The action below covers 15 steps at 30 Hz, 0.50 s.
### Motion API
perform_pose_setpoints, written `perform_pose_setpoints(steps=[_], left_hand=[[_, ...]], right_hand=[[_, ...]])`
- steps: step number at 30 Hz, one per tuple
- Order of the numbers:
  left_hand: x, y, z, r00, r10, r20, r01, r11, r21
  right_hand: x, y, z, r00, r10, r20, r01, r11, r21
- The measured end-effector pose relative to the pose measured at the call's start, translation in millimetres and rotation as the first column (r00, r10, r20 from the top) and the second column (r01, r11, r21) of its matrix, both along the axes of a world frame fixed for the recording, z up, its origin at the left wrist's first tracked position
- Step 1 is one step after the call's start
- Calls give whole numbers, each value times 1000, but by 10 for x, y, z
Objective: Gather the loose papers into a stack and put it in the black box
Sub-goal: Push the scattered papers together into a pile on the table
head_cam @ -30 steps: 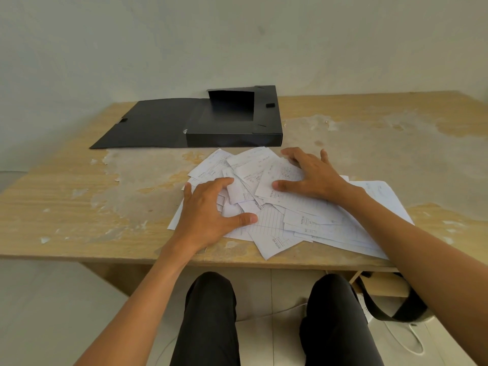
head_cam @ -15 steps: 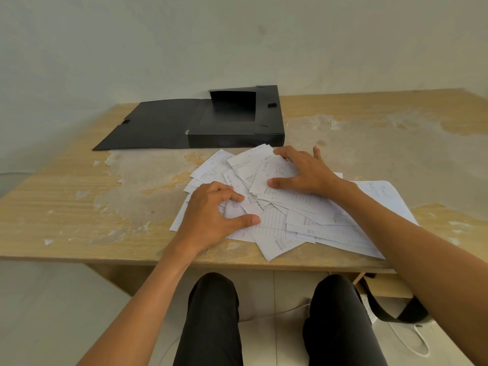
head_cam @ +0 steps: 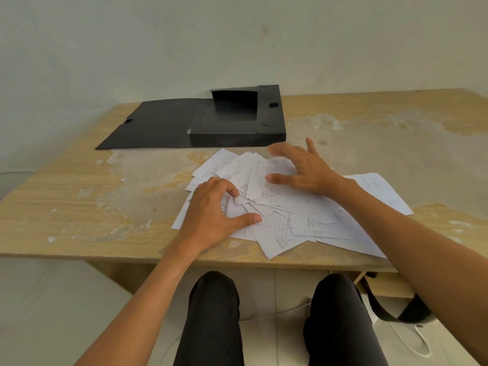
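While a second ago the left hand (head_cam: 208,215) was lying flat with its fingers stretched over the loose papers (head_cam: 285,204), it is now curling those fingers (head_cam: 232,190) inward, bunching the sheets at the left edge of the pile under a half-closed grip. The right hand (head_cam: 303,169) is lifting off the pile: its fingers, pressed down before, are now spreading wide and blurring slightly above the top sheet, holding nothing. The papers are lying fanned and overlapping on the worn worktop (head_cam: 79,196), near its front edge, and several are showing a printed heading reading "NOTA NO."; the handwriting is too small to read. The black box (head_cam: 237,138) is sitting open just behind the pile, its lid lying flat to the left.
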<state>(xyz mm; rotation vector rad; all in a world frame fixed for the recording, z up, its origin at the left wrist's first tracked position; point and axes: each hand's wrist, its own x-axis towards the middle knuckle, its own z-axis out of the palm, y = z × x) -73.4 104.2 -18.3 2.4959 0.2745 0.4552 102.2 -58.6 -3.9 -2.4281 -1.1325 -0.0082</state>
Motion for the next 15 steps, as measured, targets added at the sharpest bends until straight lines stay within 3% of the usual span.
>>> perform_pose_setpoints(steps=[5,10,15], left_hand=[[-44,-39,15,994,-18,110,6,994,108],[-68,-62,55,999,-6,-46,8,999,32],[-77,-122,114,988,-41,-148,52,996,66]], right_hand=[[-120,-460,270,979,47,-200,-72,990,-118],[-401,-1088,249,995,43,-90,-82,865,-495],[-586,-1149,218,998,-13,-65,-13,923,-386]])
